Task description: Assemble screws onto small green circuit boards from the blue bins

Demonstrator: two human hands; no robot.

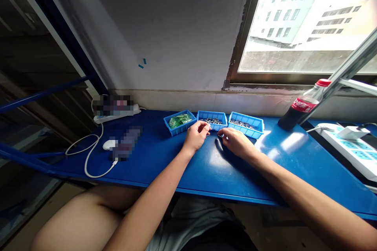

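Observation:
My left hand [196, 136] is closed in a pinch just in front of the middle blue bin [212, 127]; whatever sits between its fingertips is too small to name. To its right, my right hand [234, 140] also has thumb and forefinger together, near the table top, and a tiny shiny bit shows at the tips. Small dark and silvery metal pieces [212, 120] lie in the middle bin. Similar pieces fill part of the right blue bin [250, 128]. The left blue bin [180, 129] holds green items [180, 120] that look wrapped in clear plastic.
The blue table [203, 176] runs along a wall below a window. A cola bottle [304, 106] stands at the right by a metal bar. A white power strip [350, 151] lies at the right edge. Leftward are a white cable [86, 160], a white rounded object [110, 144] and another strip [118, 115].

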